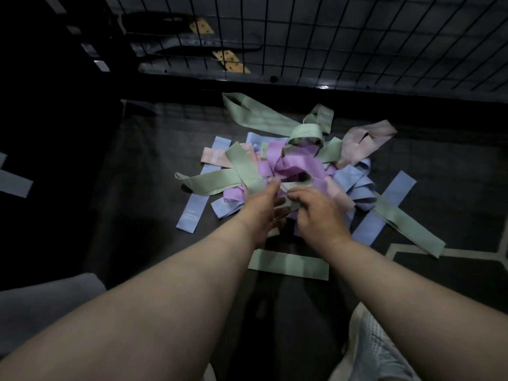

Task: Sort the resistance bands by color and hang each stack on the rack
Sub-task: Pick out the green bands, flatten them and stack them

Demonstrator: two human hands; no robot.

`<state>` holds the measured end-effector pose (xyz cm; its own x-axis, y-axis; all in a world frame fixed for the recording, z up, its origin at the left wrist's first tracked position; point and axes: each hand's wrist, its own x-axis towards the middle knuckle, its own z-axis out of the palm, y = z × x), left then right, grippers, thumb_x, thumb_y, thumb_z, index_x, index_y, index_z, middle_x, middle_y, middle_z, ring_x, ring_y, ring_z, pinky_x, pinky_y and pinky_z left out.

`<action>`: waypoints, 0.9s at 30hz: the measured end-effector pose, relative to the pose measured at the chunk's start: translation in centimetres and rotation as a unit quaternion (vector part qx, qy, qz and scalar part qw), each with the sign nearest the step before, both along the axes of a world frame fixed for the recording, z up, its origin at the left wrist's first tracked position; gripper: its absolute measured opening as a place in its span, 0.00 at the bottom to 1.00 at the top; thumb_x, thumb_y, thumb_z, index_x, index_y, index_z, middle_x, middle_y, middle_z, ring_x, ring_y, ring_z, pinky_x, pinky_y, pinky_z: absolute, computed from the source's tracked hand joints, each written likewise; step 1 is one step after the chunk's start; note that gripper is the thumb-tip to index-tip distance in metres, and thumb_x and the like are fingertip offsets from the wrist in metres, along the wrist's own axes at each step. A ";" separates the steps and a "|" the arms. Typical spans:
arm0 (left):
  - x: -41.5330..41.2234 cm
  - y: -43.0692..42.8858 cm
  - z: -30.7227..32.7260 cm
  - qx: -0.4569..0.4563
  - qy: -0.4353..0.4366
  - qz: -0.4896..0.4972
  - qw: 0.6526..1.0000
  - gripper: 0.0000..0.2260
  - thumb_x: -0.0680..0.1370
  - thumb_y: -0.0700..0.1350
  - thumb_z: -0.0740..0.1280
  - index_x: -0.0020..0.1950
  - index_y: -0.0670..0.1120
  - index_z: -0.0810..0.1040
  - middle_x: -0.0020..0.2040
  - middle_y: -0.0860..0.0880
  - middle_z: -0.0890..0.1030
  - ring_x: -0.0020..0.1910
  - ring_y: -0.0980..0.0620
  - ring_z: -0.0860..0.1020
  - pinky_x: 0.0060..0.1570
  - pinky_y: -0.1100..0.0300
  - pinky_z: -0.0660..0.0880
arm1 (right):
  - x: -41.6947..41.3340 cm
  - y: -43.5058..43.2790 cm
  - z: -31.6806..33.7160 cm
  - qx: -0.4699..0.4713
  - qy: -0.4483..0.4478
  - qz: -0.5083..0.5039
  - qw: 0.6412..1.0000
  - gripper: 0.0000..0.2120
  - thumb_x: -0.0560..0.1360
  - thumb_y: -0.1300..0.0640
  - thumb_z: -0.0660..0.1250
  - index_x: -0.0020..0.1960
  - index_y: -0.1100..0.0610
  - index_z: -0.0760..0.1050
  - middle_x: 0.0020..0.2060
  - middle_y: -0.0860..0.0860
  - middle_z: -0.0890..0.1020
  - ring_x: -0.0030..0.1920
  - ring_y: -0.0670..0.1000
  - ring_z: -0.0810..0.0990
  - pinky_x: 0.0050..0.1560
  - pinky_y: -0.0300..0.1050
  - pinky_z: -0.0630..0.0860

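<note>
Green, purple, blue and pink fabric resistance bands (pixel 288 166) lie in one unsorted heap mid-frame; none seen hung. The left hand (pixel 264 209) and right hand (pixel 316 213) dig in; their grips cannot be told.

the left hand (pixel 264 210) and right hand (pixel 316 213) are bare. behind the fingers (pixel 295 194), both forearms stay uncovered right down to the edge of view. well behind the right hand's fingers, under that forearm, is a pale shoe (pixel 373 350) with a whitish knit mesh upper. between the forearms a leg seems clad in dark cloth, too dim to tell more.
</note>
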<state>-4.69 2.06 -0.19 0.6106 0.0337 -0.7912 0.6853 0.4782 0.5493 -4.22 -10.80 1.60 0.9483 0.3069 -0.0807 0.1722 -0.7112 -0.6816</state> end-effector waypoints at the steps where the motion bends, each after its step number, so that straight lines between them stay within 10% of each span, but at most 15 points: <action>1: 0.4 -0.1 1.0 0.027 -0.014 -0.015 0.999 0.08 0.82 0.49 0.66 0.54 0.44 0.78 0.43 0.46 0.80 0.40 0.49 0.79 0.46 0.54 0.78 | -0.2 0.0 0.8 0.016 0.020 0.012 1.000 0.18 0.72 0.74 0.62 0.56 0.62 0.84 0.56 0.56 0.84 0.59 0.55 0.80 0.64 0.35 0.69; 6: 1.7 0.7 5.7 0.273 -0.078 -0.120 0.951 0.08 0.79 0.34 0.65 0.55 0.39 0.81 0.44 0.41 0.81 0.37 0.47 0.78 0.38 0.59 0.79 | -0.1 -0.7 4.6 0.116 0.134 -0.088 0.980 0.15 0.72 0.71 0.63 0.41 0.54 0.83 0.41 0.48 0.84 0.48 0.52 0.82 0.54 0.43 0.79; 11: 1.2 1.7 13.3 0.353 -0.230 -0.408 0.810 0.10 0.77 0.32 0.67 0.55 0.42 0.84 0.42 0.49 0.81 0.39 0.55 0.77 0.42 0.66 0.76 | -0.1 -2.4 8.2 0.106 0.155 0.010 0.982 0.30 0.68 0.63 0.71 0.68 0.48 0.74 0.59 0.45 0.79 0.61 0.46 0.77 0.63 0.46 0.76; 16: 0.3 3.4 17.8 0.416 -0.244 -0.422 0.767 0.12 0.76 0.29 0.67 0.53 0.42 0.84 0.42 0.48 0.81 0.40 0.55 0.77 0.35 0.72 0.72 | -0.6 -3.5 10.1 0.027 0.196 0.084 0.977 0.13 0.69 0.59 0.77 0.53 0.53 0.81 0.49 0.52 0.84 0.52 0.53 0.83 0.59 0.58 0.79; 23: -5.0 7.2 16.9 0.404 -0.141 -0.208 0.880 0.09 0.76 0.33 0.68 0.50 0.46 0.81 0.38 0.46 0.78 0.29 0.52 0.73 0.22 0.66 0.69 | -4.7 -6.2 13.3 -0.135 0.258 0.140 0.946 0.23 0.75 0.49 0.74 0.67 0.51 0.75 0.71 0.48 0.71 0.65 0.49 0.75 0.66 0.46 0.74; 27: -8.0 9.2 15.9 0.331 -0.082 -0.104 0.934 0.10 0.76 0.30 0.66 0.44 0.45 0.78 0.37 0.44 0.76 0.29 0.49 0.73 0.20 0.68 0.69 | -7.1 -7.6 13.7 -0.191 0.265 0.090 0.941 0.13 0.74 0.46 0.74 0.51 0.53 0.78 0.47 0.51 0.82 0.45 0.49 0.82 0.48 0.46 0.81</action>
<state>-12.66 11.28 15.76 0.7699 0.3500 -0.5336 0.6059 -0.1385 0.7834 -11.31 -18.35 15.32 0.6792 0.3126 -0.6641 0.0220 -0.9130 -0.4074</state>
